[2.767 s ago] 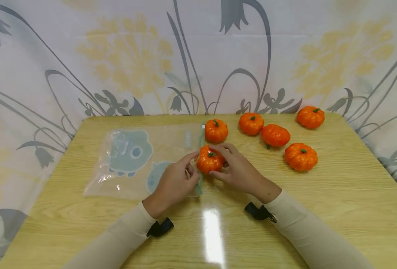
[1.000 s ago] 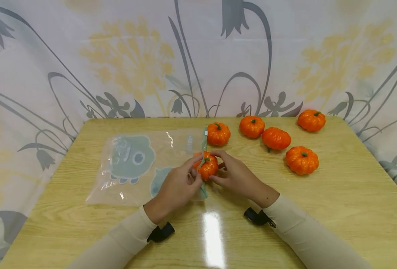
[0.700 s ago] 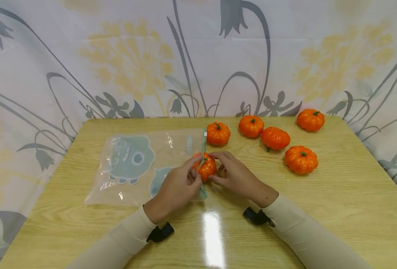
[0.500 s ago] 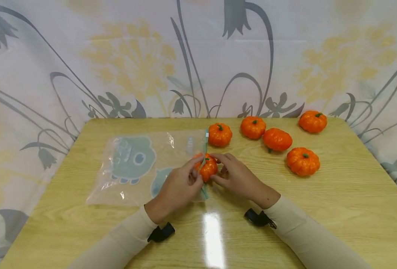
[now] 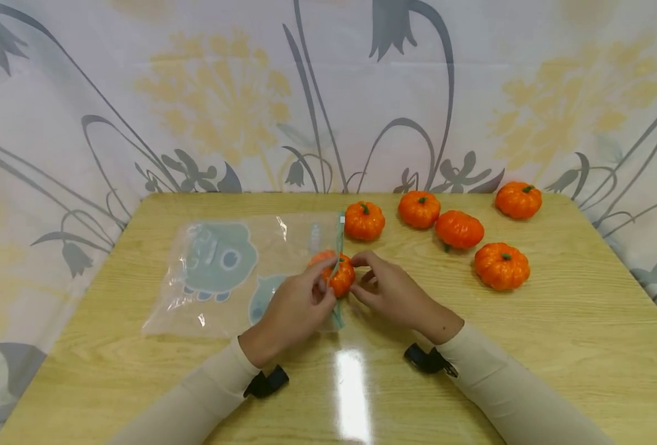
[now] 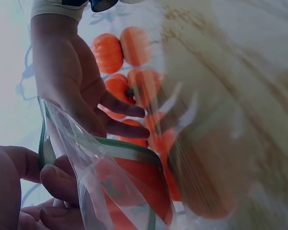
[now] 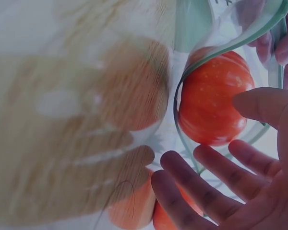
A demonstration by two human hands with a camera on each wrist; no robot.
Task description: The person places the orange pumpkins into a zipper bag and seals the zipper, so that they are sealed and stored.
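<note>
A small orange toy pumpkin point(image 5: 342, 281) sits partly inside the mouth of a clear zip bag point(image 5: 272, 235), which lies flat with its green zip edge facing right. My left hand point(image 5: 292, 309) pinches the near layer of that edge between thumb and fingers. To the right, my right hand point(image 5: 397, 293) has its fingers spread beside the pumpkin. In the right wrist view the thumb point(image 7: 257, 105) overlaps the side of the pumpkin point(image 7: 213, 96), while the other fingers extend below it. The left wrist view shows the pumpkin's orange skin through the film point(image 6: 86, 167).
Another pumpkin point(image 5: 364, 221) stands right against the bag's far corner. Several more pumpkins sit at the back right, among them one near the far edge point(image 5: 518, 200) and one closer point(image 5: 502, 267). A patterned curtain point(image 5: 328, 93) hangs behind the wooden table point(image 5: 573, 346).
The pumpkin has moved left from in front of the bag's mouth to partly under its film. My left hand now holds the edge over it; my right fingers have spread away slightly.
</note>
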